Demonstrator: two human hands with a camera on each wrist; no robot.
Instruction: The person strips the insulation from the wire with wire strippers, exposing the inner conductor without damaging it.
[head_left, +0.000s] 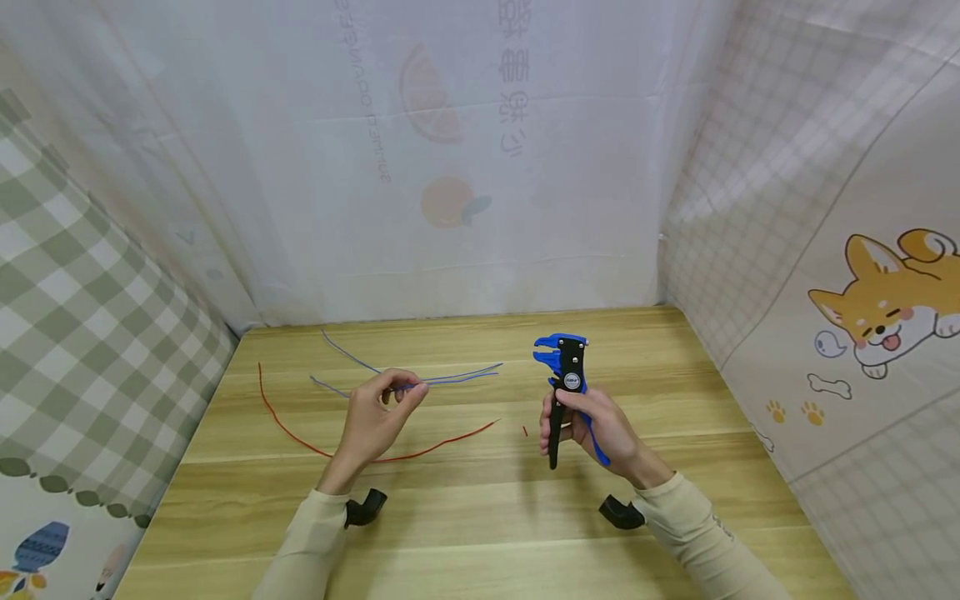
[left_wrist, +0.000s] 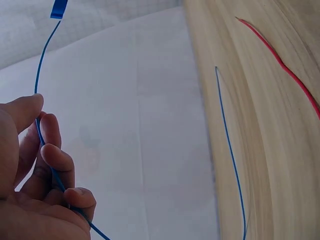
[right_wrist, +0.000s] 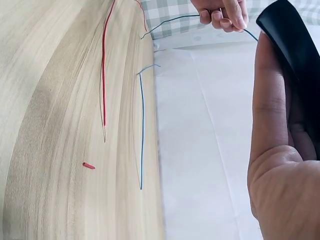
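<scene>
My left hand [head_left: 375, 421] pinches a thin blue wire [left_wrist: 37, 70] between thumb and forefinger, the other fingers curled along it. In the left wrist view, the wire's upper end is near a blue jaw of the wire stripper; whether they touch I cannot tell. My right hand [head_left: 606, 425] grips that black and blue wire stripper [head_left: 572, 354] by its handles, head upward and the jaw gap facing left. A second blue wire [left_wrist: 230, 145] lies on the table behind the left hand. Nearer to me is a longer red wire [right_wrist: 103, 65] with a bare end.
A short red bit of insulation [right_wrist: 88, 165] lies on the wooden table [head_left: 465, 533] between the hands. White cloth [head_left: 300, 208] hangs behind the table, with printed cloth at both sides. A black wrist mount [head_left: 367, 507] sits below the left hand, another [head_left: 622, 512] below the right.
</scene>
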